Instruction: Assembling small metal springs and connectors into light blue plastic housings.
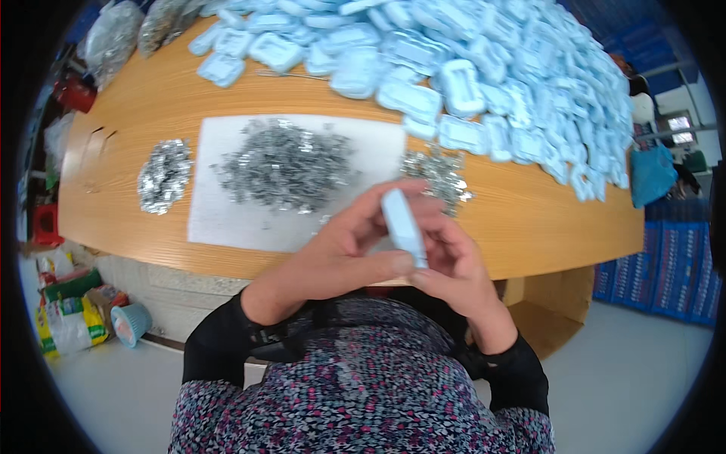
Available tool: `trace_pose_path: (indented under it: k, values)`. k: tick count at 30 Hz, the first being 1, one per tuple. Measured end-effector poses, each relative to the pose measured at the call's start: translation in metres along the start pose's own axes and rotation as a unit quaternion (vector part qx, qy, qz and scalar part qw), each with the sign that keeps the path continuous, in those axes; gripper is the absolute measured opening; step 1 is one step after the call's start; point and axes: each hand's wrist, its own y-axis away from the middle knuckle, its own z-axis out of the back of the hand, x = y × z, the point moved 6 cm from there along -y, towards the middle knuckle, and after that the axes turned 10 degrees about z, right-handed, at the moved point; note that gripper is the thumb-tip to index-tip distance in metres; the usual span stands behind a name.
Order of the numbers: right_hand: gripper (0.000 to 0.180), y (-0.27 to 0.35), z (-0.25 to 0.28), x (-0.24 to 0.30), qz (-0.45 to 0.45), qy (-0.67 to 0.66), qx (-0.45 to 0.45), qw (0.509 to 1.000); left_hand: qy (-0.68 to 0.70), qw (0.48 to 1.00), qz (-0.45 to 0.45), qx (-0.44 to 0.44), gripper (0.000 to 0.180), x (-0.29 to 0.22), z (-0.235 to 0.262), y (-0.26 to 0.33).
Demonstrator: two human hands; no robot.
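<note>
Close to my body, over the table's near edge, a light blue plastic casing (403, 227) is held up on its narrow side. My left hand (352, 246) grips it with the thumb along its lower end. My right hand (454, 261) curls round the other side, its thumb near the same end and its fingers partly blurred. Behind my hands, a heap of small silvery metal pieces (283, 163) lies on a white sheet (212, 219). A second pile of shiny metal pieces (446, 178) sits just beyond my right hand, partly covered by it.
Many similar blue casings (461, 83) are heaped across the far and right side of the wooden table (544, 219). Another silvery pile (165, 175) lies left of the sheet. Plastic bags (113, 38) stand at the far left corner; an open cardboard box (548, 310) is below the right edge.
</note>
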Motion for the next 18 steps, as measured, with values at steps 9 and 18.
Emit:
trace_pose_path:
  k: [9,18]
  values:
    - [0.044,0.000,-0.017,0.001,-0.078,-0.138,0.082,0.984,0.044,0.998,0.041,0.014,0.033,-0.009,0.008,0.014]
    - [0.017,-0.096,-0.025,0.078,0.071,0.562,0.113,0.816,0.096,0.981,-0.069,-0.151,0.036,-0.006,0.042,0.083]
